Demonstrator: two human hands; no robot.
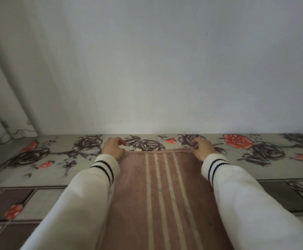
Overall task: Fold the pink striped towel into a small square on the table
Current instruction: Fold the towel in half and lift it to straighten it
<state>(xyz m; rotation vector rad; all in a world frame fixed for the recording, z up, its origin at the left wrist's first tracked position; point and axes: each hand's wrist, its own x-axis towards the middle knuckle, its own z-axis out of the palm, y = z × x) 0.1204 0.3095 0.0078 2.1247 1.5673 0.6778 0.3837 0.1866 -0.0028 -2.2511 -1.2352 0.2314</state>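
Observation:
The pink striped towel [157, 195] lies flat on the table [255, 159], running from the near frame edge to a far hem close to the wall. Several cream stripes run lengthwise down its middle. My left hand [112, 147] rests on the far left corner with fingers curled over the hem. My right hand [202, 147] pinches the far right corner, where the hem looks slightly lifted. White sleeves with black cuff bands cover both forearms along the towel's long sides.
The table wears a cloth with grey and red roses. A plain white wall [165, 69] rises directly behind it. A pale curtain [6, 96] hangs at the left, reaching down to the table's far left end.

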